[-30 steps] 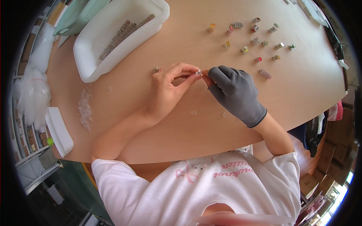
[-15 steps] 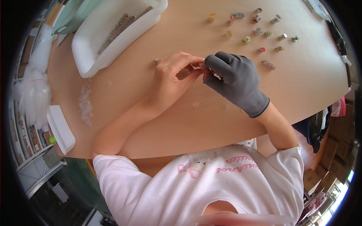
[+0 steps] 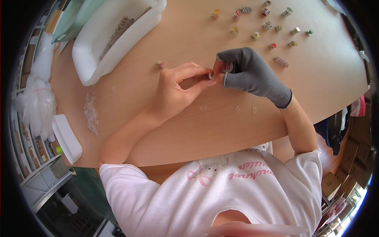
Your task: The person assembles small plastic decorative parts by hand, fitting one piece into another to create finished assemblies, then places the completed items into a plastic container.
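My left hand (image 3: pixel 175 89) is bare, its thumb and forefinger pinched around a small pale curved piece (image 3: pixel 211 76). Touching those fingertips is my right hand (image 3: pixel 254 75), in a grey glove that leaves some fingertips uncovered. Its fingers curl around a small round, whitish, shiny thing (image 3: pixel 227 67), partly hidden, whose kind I cannot make out. Just left of my left hand stands a small reddish stack of rings (image 3: pixel 160 64). Below the hands, a few tiny clear plastic bits (image 3: pixel 237 108) lie on the wooden table (image 3: pixel 177 134).
Several small coloured ring stacks (image 3: pixel 256 36) stand or lie at the far right. A white bin (image 3: pixel 89 67) with rows of similar pieces is at far left, beside a green basket (image 3: pixel 67 29). Nearer lie a pile of clear bits (image 3: pixel 90 114) and a white tray (image 3: pixel 67 138).
My right hand has turned and opened up a little, showing the round thing in its fingers. The pale piece now shows at my left fingertips. The whole view has shifted slightly.
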The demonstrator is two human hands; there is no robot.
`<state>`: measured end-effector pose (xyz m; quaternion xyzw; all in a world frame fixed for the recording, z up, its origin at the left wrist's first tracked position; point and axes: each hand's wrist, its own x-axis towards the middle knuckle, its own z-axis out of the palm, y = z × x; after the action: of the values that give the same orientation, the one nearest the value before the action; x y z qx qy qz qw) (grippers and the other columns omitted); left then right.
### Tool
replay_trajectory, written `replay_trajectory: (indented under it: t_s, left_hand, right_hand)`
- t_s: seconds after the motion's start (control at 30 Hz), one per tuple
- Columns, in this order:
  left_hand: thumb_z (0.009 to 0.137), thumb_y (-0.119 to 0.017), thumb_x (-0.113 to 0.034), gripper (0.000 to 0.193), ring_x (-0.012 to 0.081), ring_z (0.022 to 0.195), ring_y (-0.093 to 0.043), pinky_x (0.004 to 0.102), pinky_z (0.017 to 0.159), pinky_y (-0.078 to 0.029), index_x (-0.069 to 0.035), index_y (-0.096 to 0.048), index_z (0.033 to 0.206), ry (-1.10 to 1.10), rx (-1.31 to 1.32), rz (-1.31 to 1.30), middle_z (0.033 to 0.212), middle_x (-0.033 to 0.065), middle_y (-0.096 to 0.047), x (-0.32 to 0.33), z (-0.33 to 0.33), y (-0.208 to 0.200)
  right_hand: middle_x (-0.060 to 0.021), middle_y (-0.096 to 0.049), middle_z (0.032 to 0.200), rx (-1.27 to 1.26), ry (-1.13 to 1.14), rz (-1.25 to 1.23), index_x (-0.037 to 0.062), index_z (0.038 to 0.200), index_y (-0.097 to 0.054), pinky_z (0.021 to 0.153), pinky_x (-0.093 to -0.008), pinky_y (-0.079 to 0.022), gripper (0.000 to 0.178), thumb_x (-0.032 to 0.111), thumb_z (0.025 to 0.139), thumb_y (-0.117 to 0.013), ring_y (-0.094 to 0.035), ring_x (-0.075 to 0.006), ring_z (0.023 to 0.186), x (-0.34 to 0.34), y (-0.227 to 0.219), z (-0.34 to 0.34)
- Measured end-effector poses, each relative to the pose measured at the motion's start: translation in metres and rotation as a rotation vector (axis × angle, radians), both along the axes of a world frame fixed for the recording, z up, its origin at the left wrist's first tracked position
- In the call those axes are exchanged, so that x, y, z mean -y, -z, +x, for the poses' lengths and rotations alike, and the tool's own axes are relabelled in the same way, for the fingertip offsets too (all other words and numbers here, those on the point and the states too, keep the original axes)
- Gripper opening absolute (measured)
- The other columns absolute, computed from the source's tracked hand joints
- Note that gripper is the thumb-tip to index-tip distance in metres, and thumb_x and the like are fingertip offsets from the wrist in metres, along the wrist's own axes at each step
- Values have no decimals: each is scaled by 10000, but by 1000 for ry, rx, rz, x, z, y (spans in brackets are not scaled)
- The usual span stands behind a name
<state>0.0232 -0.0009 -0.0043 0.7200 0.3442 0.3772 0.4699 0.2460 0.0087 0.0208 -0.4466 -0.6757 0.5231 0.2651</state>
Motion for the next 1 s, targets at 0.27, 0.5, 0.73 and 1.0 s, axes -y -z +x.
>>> replay_trajectory:
  t_s: [0.27, 0.5, 0.73, 1.0]
  left_hand:
    - [874, -715, 50, 134, 160, 749, -688, 258, 669, -542, 59, -732, 1007, 72, 30, -159, 908, 105, -727, -1, -2, -11]
    - [953, -640, 7, 124, 136, 715, -673, 252, 650, -533, 76, -724, 1013, 46, -33, -158, 889, 99, -740, 3, 0, -16]
    - [1021, -558, -47, 223, 111, 719, -615, 253, 718, -521, 74, -706, 1137, 17, 49, -456, 965, 141, -759, -7, -8, -22]
    - [873, -686, 87, 319, 210, 853, -676, 296, 725, -555, 51, -693, 1190, -48, -254, 515, 980, 133, -750, -6, 2, -14]
  right_hand:
    - [42, -577, 700, -258, -114, -332, 33, 847, -711, 613, -228, -401, 175, 201, 854, -663, -494, -44, 663, -5, -9, 7]
    - [64, -513, 690, -275, -103, -357, 37, 821, -648, 546, -210, -311, 144, 175, 856, -674, -419, -15, 621, -3, -11, 6]
    - [56, -532, 664, -246, -2, -362, 49, 801, -631, 551, -225, -336, 180, 193, 868, -716, -436, -40, 601, -5, -13, 22]
    - [-124, -684, 733, 284, 110, 397, 32, 889, -685, 577, -363, -492, 177, 188, 843, -756, -642, -236, 616, 15, -24, 10]
